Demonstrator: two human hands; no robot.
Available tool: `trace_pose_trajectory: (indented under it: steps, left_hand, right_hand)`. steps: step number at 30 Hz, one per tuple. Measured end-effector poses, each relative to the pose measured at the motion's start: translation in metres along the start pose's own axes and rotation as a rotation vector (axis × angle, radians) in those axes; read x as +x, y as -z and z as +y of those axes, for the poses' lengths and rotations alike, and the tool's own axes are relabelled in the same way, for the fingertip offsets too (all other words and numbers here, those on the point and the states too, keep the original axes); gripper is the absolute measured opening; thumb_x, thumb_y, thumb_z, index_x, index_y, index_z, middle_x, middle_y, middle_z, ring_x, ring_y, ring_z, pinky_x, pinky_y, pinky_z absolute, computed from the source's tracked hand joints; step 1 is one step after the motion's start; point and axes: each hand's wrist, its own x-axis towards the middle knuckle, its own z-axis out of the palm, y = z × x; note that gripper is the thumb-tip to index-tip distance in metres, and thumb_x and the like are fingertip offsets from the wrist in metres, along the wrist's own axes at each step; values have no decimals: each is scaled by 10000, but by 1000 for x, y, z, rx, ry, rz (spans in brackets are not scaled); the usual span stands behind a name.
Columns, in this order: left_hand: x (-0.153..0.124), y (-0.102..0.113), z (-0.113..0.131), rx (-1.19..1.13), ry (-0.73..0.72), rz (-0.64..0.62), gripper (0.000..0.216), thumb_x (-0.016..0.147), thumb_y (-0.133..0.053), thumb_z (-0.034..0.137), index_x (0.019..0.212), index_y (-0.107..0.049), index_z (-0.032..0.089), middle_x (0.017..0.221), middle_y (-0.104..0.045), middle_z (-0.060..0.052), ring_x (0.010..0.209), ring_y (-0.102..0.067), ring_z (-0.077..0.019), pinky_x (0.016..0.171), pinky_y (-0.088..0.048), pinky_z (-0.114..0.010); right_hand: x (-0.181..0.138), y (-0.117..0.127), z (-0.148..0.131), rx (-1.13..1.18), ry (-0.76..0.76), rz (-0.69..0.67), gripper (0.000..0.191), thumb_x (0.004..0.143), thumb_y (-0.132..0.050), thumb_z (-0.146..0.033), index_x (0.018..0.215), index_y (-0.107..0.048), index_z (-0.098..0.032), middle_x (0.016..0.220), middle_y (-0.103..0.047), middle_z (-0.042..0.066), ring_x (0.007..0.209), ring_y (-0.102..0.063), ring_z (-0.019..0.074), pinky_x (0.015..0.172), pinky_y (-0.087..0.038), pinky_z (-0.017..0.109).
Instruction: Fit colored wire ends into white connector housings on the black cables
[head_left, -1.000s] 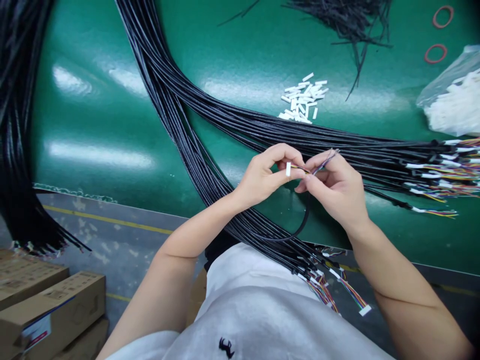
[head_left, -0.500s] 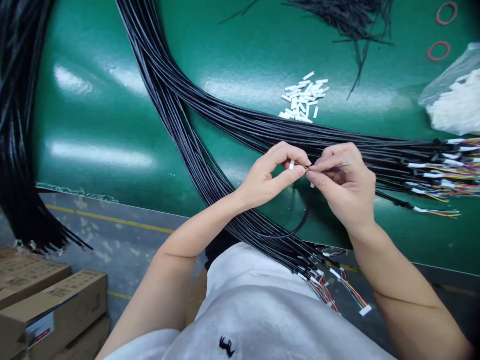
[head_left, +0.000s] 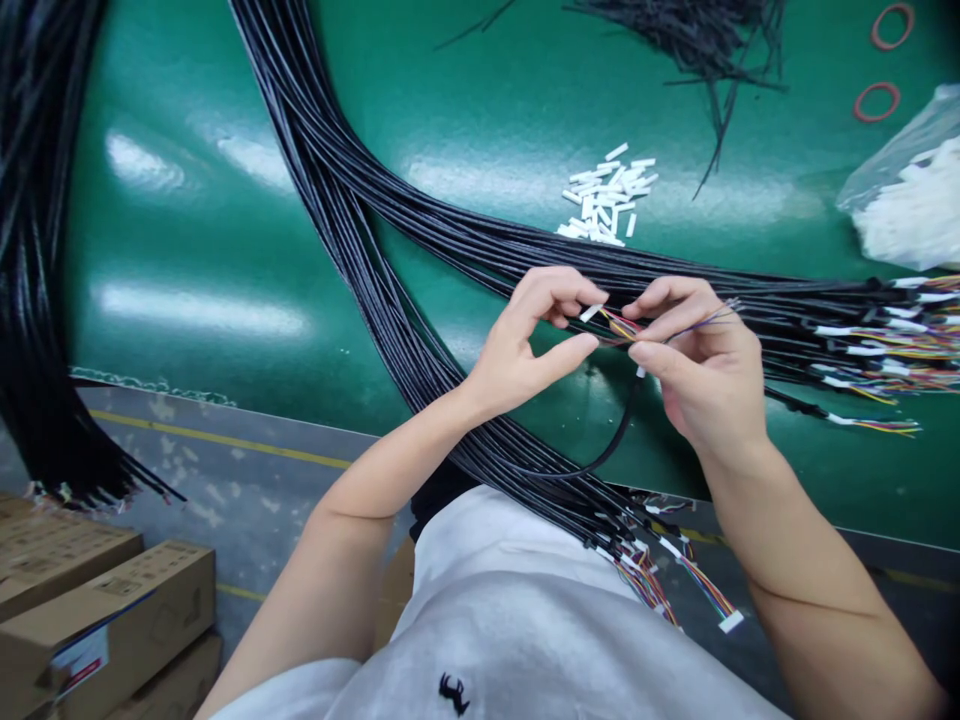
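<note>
In front of me, a black cable [head_left: 624, 425] curves up from the near bundle to a white sleeve [head_left: 640, 371] below my right fingertips. Its thin coloured wires [head_left: 619, 325] fan out between my hands, and a small white connector [head_left: 591, 312] sits on the left ends. My right hand [head_left: 701, 365] pinches the wires between thumb and fingers; a few loose ends [head_left: 724, 310] stick out past the fingers to the right. Thumb and forefinger of my left hand [head_left: 536, 335] are spread apart, with the connector beside the forefinger tip.
Black cable bundles [head_left: 442, 215] cross the green table [head_left: 225, 250], with coloured wire ends at the right. White tubes [head_left: 607, 195] lie in a pile behind them. Further off are black strips [head_left: 697, 40], red rings [head_left: 876, 102] and a plastic bag [head_left: 911, 190]. Cardboard boxes [head_left: 150, 610] stand lower left.
My left thumb and forefinger have parted from the wires. My right hand has shifted slightly right, and more of the coloured wires and the connector now show between the hands.
</note>
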Motion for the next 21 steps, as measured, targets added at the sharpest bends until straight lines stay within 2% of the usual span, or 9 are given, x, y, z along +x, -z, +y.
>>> trace_pose_trajectory:
  steps: [3,6,9,13,16,19,21]
  left_hand:
    - [-3,0,-1,51,-78,62,275,912,-736,434,1071,-655,226,994,-661,-27,857,-619,-119,757,-514,-271]
    - [-5,-3,0,-46,-15,68,326,923,-736,422,1155,-584,251,922,-663,12,806,-650,-94,735,-522,-243]
    - [-6,-6,-1,-136,57,-10,326,945,-715,415,1180,-555,256,927,-684,15,842,-700,-98,754,-545,-233]
    - [-5,-6,-2,-62,45,-23,258,977,-674,377,1167,-554,250,969,-696,4,885,-724,-104,771,-566,-227]
    - [-6,-5,0,143,-112,66,204,986,-657,302,1164,-574,250,1002,-701,2,893,-717,-101,783,-567,-228]
    - [-8,-6,2,410,-355,93,162,985,-641,209,1142,-613,241,1002,-736,4,898,-713,-105,825,-560,-240]
    - [-8,-7,1,521,-499,62,181,983,-624,164,1151,-632,233,1004,-759,2,926,-717,-112,865,-552,-248]
  right_hand:
    - [0,-1,1,-13,-2,16,138,806,-843,-196,872,-765,-289,1074,-628,19,1026,-679,205,921,-609,402]
    - [0,-1,2,-23,9,29,153,804,-839,-179,874,-764,-293,1057,-623,16,997,-681,200,908,-606,397]
    - [-1,1,0,-58,22,8,177,808,-823,-157,891,-759,-299,1079,-612,18,1014,-672,205,911,-603,409]
    - [-1,3,-9,-311,60,-48,138,832,-789,-172,892,-739,-285,1131,-608,37,1103,-649,246,961,-567,464]
    - [2,3,-17,-473,49,-150,94,827,-791,-233,900,-735,-255,1166,-640,63,1147,-644,282,967,-545,472]
    - [4,0,-20,-455,-12,-144,15,867,-746,-238,876,-735,-243,1132,-684,57,1106,-663,257,944,-543,432]
    - [5,-2,-19,-405,-48,-127,45,875,-729,-213,841,-733,-242,1083,-704,46,1051,-671,231,892,-546,393]
